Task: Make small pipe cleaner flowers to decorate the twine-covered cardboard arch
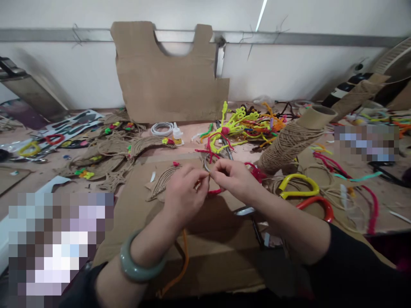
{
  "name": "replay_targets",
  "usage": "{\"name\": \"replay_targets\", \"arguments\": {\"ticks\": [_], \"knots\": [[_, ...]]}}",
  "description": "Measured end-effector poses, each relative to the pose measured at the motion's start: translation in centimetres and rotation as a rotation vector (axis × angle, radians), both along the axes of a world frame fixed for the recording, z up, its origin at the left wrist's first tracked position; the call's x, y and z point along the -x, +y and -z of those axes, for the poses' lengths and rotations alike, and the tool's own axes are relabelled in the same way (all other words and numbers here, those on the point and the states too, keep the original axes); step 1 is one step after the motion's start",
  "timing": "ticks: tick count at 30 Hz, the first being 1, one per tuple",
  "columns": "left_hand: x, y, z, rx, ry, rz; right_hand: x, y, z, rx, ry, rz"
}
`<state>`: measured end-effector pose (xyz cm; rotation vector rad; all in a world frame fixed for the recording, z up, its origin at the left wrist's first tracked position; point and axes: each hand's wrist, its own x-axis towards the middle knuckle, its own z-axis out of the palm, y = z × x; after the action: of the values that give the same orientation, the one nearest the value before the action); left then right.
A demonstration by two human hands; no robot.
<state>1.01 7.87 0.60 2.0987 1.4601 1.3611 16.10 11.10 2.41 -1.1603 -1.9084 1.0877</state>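
My left hand [186, 192] and my right hand [231, 177] meet over the cardboard on the table, fingertips pinched together. What they pinch is too small to make out; a bit of striped cord shows inside the curled left fingers. Below my left wrist an orange fuzzy stem [185, 256] hangs down; its upper end is hidden. Beside my left hand lies a curved piece of coiled jute twine [162, 182]. A red pipe cleaner [214, 192] passes behind the fingers. Under my right forearm is a shiny metal blade [244, 211], with yellow-handled [302, 185] and red-handled [321, 207] loops to the right.
A cardboard sheet [138, 214] covers the table's front. Bright pipe-cleaner flowers [239, 119] lie behind my hands. A twine-wound tube [289, 143] leans at right. Twine shapes [147, 147], a white cord coil [161, 129] and a small glue bottle [177, 134] sit at back. Cut cardboard [170, 85] stands against the wall.
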Motion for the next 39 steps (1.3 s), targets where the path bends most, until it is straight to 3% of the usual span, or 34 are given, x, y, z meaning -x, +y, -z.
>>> {"name": "replay_targets", "arguments": {"ticks": [6, 10, 16, 24, 36, 39], "knots": [[0.0, 0.3, -0.5, 0.46, -0.673, 0.09, 0.0, 0.2, 0.3, 0.119, 0.105, -0.149], [0.1, 0.4, -0.6, 0.537, -0.815, 0.153, 0.1, 0.1, 0.5, 0.211, 0.105, -0.171], [0.2, 0.4, -0.5, 0.555, -0.783, 0.177, 0.0, 0.0, 0.5, 0.138, 0.088, -0.153], [0.2, 0.3, -0.8, 0.485, -0.622, 0.096, 0.2, -0.1, 0.7, 0.05, 0.004, -0.095], [0.4, 0.4, -0.9, 0.541, -0.556, 0.134, 0.0, 0.2, 0.5, 0.3, 0.33, -0.125], [0.3, 0.4, -0.9, 0.522, -0.571, 0.163, -0.1, 0.4, 0.5, 0.234, 0.307, -0.132]]}}
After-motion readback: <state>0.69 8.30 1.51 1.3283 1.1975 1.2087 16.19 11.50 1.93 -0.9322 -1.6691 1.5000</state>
